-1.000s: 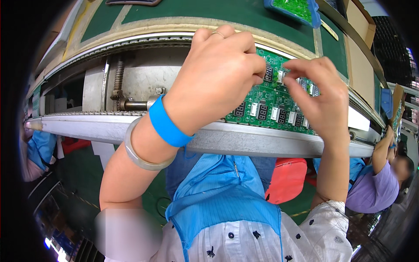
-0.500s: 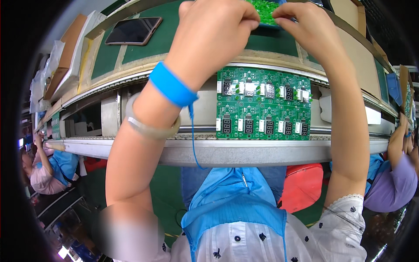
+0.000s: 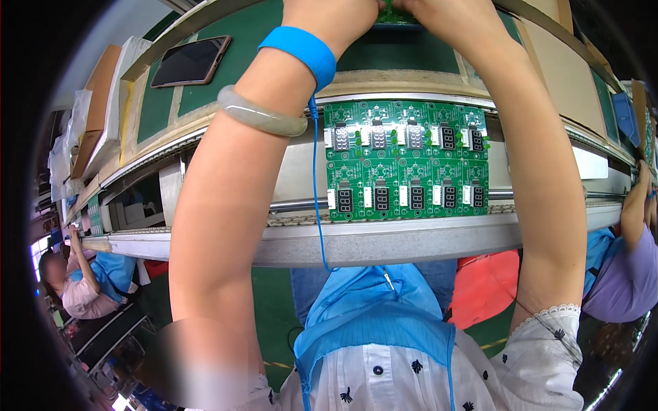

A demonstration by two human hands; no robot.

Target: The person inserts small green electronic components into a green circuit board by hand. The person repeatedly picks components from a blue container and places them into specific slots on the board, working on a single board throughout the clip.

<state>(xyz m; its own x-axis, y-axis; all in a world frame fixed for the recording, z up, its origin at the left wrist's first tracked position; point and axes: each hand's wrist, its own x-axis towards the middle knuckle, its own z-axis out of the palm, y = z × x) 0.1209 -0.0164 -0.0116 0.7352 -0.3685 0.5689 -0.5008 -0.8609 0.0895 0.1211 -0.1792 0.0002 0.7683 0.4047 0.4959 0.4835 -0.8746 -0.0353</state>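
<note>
Two hands, the left [image 3: 334,19] and the right [image 3: 444,17], meet at the top edge of the head view over the green parts [image 3: 396,15] in a bin [image 3: 399,28], their fingertips mostly cut off, so I cannot tell whether either is spread, pressed together or pinching a part. Below them, between the forearms, the green board [image 3: 410,160] lies across the track's rails [image 3: 384,255], two rows of displays on it and green parts along the upper row. A phone [image 3: 192,61] lies left of the left wrist's blue band [image 3: 299,52].
</note>
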